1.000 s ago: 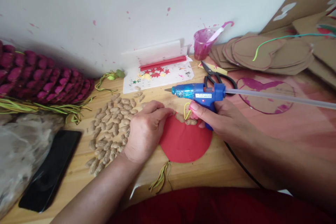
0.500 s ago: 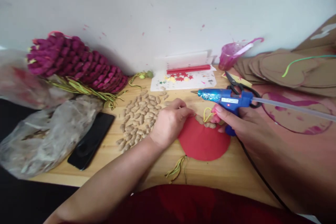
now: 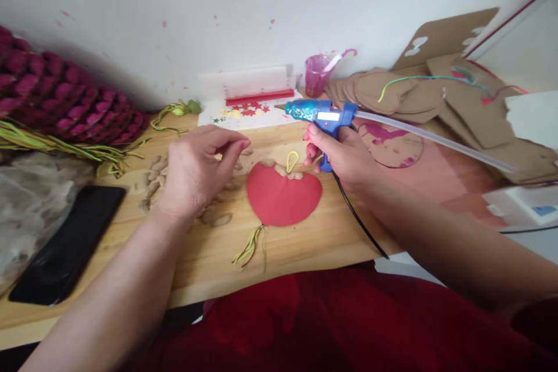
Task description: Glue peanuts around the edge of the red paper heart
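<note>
My right hand (image 3: 346, 157) grips a blue hot glue gun (image 3: 325, 114) by its handle, nozzle pointing left, with a long clear glue stick (image 3: 436, 139) trailing out of its back. Just below the gun lies a red heart-shaped piece (image 3: 281, 197) on the wooden table (image 3: 305, 244). A few peanuts (image 3: 288, 172) and a yellow loop (image 3: 291, 158) sit at its top edge. My left hand (image 3: 196, 171) hovers over a scatter of peanuts (image 3: 152, 177), left of the red piece. Its fingers are loosely bent and apart, with nothing seen in them.
A black phone (image 3: 65, 244) and a plastic bag (image 3: 26, 197) lie at the left. A magenta scaled craft (image 3: 65, 110) rests against the wall. A sticker sheet (image 3: 248, 113), a pink cup (image 3: 316, 74) and cardboard cut-outs (image 3: 392, 90) stand at the back. The gun's black cable (image 3: 357, 221) runs off the table's front edge.
My left hand has lifted off the red piece's top and drawn back left over the peanuts. The glue gun stays in my right hand. The camera has swung right.
</note>
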A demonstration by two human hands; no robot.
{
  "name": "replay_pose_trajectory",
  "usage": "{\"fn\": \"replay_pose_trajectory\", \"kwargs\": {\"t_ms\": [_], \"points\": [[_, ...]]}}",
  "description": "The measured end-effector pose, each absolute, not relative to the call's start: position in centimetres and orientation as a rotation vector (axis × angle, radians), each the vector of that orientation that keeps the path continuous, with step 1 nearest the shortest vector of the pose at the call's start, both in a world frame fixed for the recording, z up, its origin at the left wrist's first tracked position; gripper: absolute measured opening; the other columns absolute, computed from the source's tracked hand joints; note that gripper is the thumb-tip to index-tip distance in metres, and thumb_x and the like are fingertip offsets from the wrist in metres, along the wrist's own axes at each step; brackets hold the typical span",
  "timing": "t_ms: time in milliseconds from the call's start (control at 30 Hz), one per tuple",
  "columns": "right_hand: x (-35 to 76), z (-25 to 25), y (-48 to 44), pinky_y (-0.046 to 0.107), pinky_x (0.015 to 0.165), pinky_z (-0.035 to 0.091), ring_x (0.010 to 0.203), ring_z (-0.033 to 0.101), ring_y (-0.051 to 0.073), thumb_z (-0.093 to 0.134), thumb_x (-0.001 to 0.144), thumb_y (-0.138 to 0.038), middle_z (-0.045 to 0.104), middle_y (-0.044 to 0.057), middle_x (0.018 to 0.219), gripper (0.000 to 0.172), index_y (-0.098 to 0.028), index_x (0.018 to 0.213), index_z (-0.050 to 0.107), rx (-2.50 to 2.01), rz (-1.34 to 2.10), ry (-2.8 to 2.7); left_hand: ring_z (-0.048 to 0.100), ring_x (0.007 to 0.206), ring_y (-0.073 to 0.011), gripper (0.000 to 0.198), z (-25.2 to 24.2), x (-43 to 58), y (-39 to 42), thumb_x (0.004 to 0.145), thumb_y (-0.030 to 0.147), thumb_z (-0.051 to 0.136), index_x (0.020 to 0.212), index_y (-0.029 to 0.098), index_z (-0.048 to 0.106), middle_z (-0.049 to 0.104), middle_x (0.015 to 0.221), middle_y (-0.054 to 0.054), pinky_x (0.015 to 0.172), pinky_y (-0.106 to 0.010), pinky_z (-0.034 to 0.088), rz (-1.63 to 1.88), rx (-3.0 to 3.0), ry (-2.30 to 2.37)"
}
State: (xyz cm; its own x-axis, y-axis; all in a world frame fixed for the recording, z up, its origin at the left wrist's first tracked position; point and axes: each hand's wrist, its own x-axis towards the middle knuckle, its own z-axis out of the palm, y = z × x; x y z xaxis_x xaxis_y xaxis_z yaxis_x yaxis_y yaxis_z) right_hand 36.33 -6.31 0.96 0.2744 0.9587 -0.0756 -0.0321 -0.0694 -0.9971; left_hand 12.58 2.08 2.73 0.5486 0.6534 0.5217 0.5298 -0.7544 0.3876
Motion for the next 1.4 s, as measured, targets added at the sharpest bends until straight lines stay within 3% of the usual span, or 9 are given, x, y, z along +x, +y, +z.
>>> {"fn": "replay_pose_trajectory", "kwargs": {"t_ms": [167,400,667,933,1067,1167,1233,1300,1400], "points": [[36.5,1.2,-6.3,0.026,0.048,0.041,0.059,0.062,0.013,0.075,0.080,-0.066,0.061,-0.002,0.070,0.045,-0.024,0.081,0.061,-1.371,1.057,-0.923,0.058,0.102,-0.0218,0.041,2.0,14.4,-1.7,0.099,0.013,0.051,0.127,0.037,0.070,0.066,0.112,-0.004,0.091,-0.041,0.049,0.559,2.793,0.397],[36.3,0.9,-6.1,0.027,0.048,0.039,0.055,0.059,0.012,0.075,0.082,-0.063,0.058,-0.003,0.066,0.043,-0.024,0.076,0.060,-1.347,1.034,-0.904,0.048,0.111,-0.0287,0.055,0.0,16.6,-5.8,0.099,0.009,0.043,0.151,0.026,0.049,0.058,0.113,-0.011,0.094,-0.045,0.041,0.179,3.037,0.240],[35.9,1.0,-6.1,0.025,0.047,0.041,0.051,0.056,0.010,0.081,0.078,-0.059,0.058,-0.003,0.061,0.042,-0.022,0.072,0.062,-1.338,1.023,-0.876,0.050,0.113,-0.0283,0.037,1.2,17.2,-7.1,0.104,0.019,0.046,0.137,0.020,0.062,0.060,0.113,-0.011,0.100,-0.047,0.036,0.240,3.159,0.208],[35.8,1.5,-6.1,0.026,0.051,0.044,0.052,0.057,0.009,0.082,0.079,-0.048,0.059,-0.002,0.062,0.032,-0.020,0.077,0.066,-1.379,0.963,-0.860,0.054,0.109,-0.0264,0.016,2.1,16.8,-7.1,0.100,0.018,0.058,0.099,0.017,0.074,0.064,0.105,-0.010,0.089,-0.043,0.044,0.315,3.121,0.115],[36.0,1.5,-6.2,0.025,0.050,0.045,0.053,0.058,0.010,0.087,0.073,-0.049,0.061,-0.002,0.065,0.035,-0.020,0.078,0.067,-1.412,0.947,-0.803,0.059,0.099,-0.0250,0.021,3.3,15.7,-6.5,0.100,0.021,0.057,0.084,0.018,0.071,0.066,0.090,-0.008,0.087,-0.041,0.047,0.469,3.122,0.213],[35.9,1.3,-6.3,0.023,0.047,0.045,0.054,0.057,0.010,0.087,0.073,-0.049,0.062,-0.001,0.066,0.035,-0.020,0.081,0.069,-1.428,0.951,-0.816,0.062,0.097,-0.0252,0.031,3.9,14.0,-6.2,0.102,0.036,0.056,0.084,0.017,0.072,0.067,0.090,-0.009,0.086,-0.041,0.051,0.511,3.037,0.338],[35.9,1.2,-6.3,0.023,0.047,0.046,0.054,0.057,0.011,0.086,0.074,-0.049,0.062,0.000,0.065,0.035,-0.019,0.082,0.070,-1.420,0.954,-0.839,0.063,0.107,-0.0238,0.021,3.9,12.2,-6.0,0.102,0.027,0.056,0.097,0.018,0.074,0.070,0.108,-0.010,0.090,-0.038,0.052,0.535,2.933,0.448],[35.9,1.1,-6.3,0.023,0.046,0.047,0.055,0.057,0.011,0.086,0.074,-0.049,0.061,-0.001,0.065,0.035,-0.019,0.082,0.069,-1.393,0.968,-0.858,0.062,0.114,-0.0208,0.028,3.5,9.9,-5.7,0.101,0.013,0.054,0.121,0.022,0.070,0.068,0.123,-0.009,0.095,-0.036,0.052,0.632,2.809,0.595],[36.0,1.1,-6.3,0.022,0.045,0.046,0.059,0.060,0.012,0.086,0.074,-0.049,0.061,0.000,0.067,0.035,-0.019,0.082,0.069,-1.365,0.995,-0.889,0.066,0.088,-0.0167,0.018,2.8,5.8,-5.1,0.099,0.016,0.060,0.110,0.019,0.074,0.075,0.094,-0.005,0.081,-0.031,0.054,0.897,2.635,0.950]]}}
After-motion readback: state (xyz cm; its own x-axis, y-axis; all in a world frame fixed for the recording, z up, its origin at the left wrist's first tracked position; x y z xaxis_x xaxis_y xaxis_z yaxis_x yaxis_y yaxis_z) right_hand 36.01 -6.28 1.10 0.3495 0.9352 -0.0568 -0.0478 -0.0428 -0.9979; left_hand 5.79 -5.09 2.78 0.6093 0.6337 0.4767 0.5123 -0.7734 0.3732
